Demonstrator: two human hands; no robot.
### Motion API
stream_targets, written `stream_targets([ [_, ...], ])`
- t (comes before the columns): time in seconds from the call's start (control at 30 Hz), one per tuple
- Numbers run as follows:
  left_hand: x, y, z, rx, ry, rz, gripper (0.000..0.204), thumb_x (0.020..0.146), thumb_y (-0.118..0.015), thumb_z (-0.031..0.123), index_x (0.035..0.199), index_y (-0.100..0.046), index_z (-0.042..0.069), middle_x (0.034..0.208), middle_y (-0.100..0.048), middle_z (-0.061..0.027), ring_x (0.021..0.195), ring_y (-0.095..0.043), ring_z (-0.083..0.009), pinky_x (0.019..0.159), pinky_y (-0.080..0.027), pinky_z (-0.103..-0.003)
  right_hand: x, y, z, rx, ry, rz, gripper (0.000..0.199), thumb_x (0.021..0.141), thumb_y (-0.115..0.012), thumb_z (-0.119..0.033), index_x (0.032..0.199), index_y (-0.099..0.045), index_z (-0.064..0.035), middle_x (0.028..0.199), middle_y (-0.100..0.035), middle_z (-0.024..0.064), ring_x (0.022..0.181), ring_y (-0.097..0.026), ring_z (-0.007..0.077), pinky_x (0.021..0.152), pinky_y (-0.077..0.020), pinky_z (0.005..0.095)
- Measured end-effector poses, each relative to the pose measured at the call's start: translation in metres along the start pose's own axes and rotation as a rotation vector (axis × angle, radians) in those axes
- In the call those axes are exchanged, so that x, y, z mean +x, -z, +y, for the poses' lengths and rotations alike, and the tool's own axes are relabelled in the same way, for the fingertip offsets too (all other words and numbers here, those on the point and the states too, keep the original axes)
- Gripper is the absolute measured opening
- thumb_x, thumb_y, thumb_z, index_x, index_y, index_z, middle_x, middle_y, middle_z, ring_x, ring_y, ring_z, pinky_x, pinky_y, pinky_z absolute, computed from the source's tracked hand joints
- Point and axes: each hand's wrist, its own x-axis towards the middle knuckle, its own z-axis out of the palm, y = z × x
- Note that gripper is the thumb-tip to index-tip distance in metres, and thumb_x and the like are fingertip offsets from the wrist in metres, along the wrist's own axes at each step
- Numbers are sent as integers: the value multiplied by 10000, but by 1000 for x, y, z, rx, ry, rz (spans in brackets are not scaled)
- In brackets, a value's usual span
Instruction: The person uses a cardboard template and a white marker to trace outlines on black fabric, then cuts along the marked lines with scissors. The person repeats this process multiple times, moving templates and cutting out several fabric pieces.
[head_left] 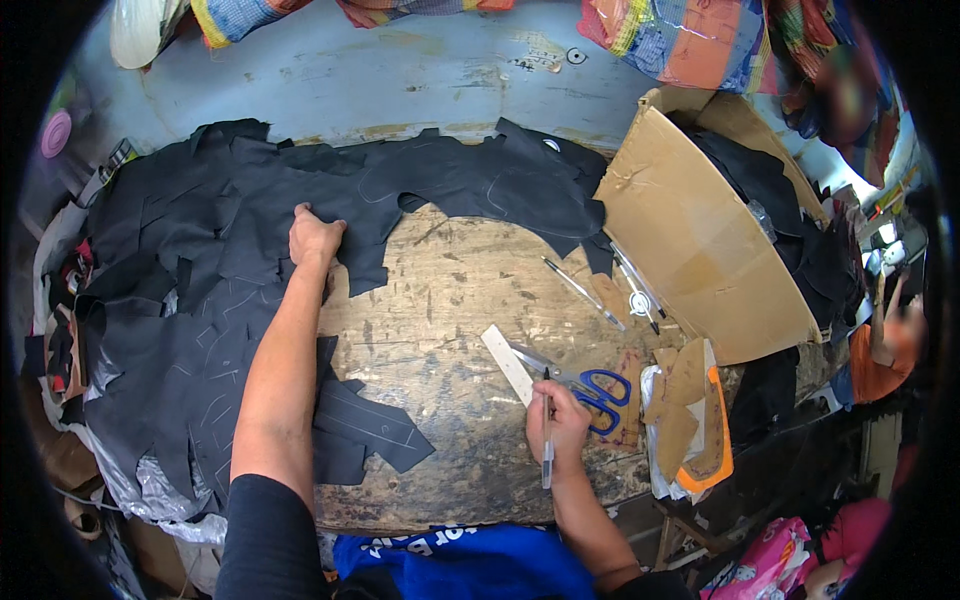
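Note:
My left hand (316, 236) reaches to the far left of the wooden table, its fingers closed on a sheet of black fabric (370, 180). Pale chalk-like outlines show on several of the black pieces. In my right hand (562, 425), near the table's front, a clear-barrelled pen (547, 448) stands between the fingers. A short whitish ruler (507, 364) sticks out of the same hand toward the far left. Just right of it lie scissors (612, 388) with blue handles, their blades partly hidden by the ruler. Marked black offcuts (375, 430) lie between my arms.
A cardboard box (705, 230) holding black pieces stands at the right. Beside it lie a second pen (583, 293) and a compass-like tool (640, 300). Brown card templates (680, 400) rest on an orange-edged holder. Another person (885, 350) is at far right.

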Motion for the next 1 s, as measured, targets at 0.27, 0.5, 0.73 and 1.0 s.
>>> stream_targets([
  [0.27,-9,23,-3,54,-336,86,579,734,-683,91,1285,-505,115,1104,-646,-163,971,-638,-300,815,-519,-388,-1,-3,0,-13,16,39,126,786,-594,18,905,-631,5,830,-654,188,729,-663,327,641,-515,347],
  [0.5,-126,35,-14,-961,-29,-590,495,744,-618,-55,1231,-563,17,980,-644,-121,732,-594,-144,568,-501,-257,2,-5,9,231,-150,231,93,840,-573,26,925,-611,29,800,-656,116,686,-635,162,607,-490,268],
  [0.73,-295,36,-76,-725,-121,-622,588,806,-656,12,1338,-424,-81,1040,-648,-158,768,-624,-100,664,-505,-208,9,5,23,462,-165,427,113,895,-600,-72,978,-573,0,785,-604,36,596,-549,66,525,-469,202],
  [1.0,-338,110,-129,-598,-185,-1274,615,833,-726,198,1312,-455,-75,858,-673,-69,727,-600,-61,645,-504,-246,-19,12,-6,561,-60,-1,91,881,-611,-23,966,-602,6,837,-624,34,719,-543,54,630,-443,199],
])
